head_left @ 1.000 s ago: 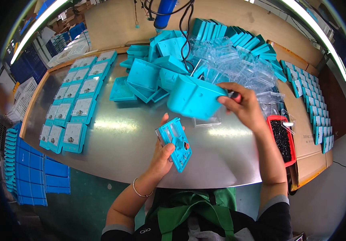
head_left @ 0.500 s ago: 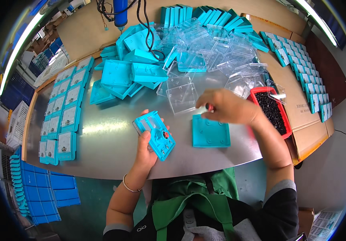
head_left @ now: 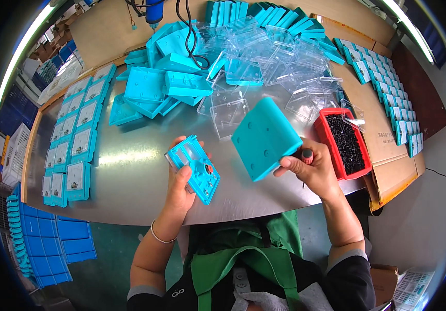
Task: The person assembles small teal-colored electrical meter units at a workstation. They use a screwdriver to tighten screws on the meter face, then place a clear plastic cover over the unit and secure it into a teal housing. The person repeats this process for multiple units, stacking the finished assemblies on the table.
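A teal panel [head_left: 200, 178] with cut-out windows, small metal screws and a round red-and-black part is gripped at its edge by my left hand [head_left: 180, 182], tilted above the table. My right hand [head_left: 317, 173] pinches the corner of a teal square shell [head_left: 263, 136], lifted clear of the metal surface with its flat face upward. Tucked in the same hand is a small tool with a red-and-black handle [head_left: 307, 155], its thin dark shaft pointing down; it looks like a screwdriver. The two teal pieces are apart from each other.
Clear plastic covers [head_left: 285, 57] and teal shells [head_left: 145, 85] are heaped at the back. A red bin [head_left: 366, 165] of small black parts stands at right. Rows of finished-looking teal units [head_left: 82, 140] line the left; more [head_left: 389, 93] lie on cardboard at right. A blue hanging tool [head_left: 154, 13] is overhead.
My right hand has taken hold of the teal shell that lay on the table and raised and turned it. My left hand keeps the panel in nearly the same place.
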Tool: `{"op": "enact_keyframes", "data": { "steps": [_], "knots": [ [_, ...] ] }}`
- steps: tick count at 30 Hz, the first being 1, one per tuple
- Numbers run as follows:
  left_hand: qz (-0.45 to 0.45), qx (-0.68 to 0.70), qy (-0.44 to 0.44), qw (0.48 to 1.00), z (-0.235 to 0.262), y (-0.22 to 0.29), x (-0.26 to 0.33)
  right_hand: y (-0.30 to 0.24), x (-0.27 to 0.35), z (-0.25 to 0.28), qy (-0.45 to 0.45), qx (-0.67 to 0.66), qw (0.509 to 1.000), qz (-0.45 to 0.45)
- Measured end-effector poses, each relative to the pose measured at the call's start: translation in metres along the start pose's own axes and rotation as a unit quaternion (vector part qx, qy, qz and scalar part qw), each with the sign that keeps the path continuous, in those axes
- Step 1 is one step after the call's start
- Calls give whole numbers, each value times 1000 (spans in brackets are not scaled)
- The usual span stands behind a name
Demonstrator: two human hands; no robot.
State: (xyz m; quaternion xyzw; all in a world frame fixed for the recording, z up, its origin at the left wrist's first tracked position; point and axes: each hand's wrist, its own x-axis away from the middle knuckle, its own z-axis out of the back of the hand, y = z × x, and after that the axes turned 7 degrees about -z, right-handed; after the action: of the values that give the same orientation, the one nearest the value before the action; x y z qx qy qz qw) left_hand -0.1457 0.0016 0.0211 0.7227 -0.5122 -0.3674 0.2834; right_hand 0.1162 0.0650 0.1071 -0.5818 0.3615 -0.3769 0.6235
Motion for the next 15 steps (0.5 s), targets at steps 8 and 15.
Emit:
{"op": "enact_keyframes", "data": {
  "steps": [8,15],
  "knots": [
    [8,46,-2,999,-2,3,0,19,19,15,-23,457,885,-84],
    [26,8,-29,999,-4,7,1,35,-32,-31,-38,574,806,140]
  ]
}}
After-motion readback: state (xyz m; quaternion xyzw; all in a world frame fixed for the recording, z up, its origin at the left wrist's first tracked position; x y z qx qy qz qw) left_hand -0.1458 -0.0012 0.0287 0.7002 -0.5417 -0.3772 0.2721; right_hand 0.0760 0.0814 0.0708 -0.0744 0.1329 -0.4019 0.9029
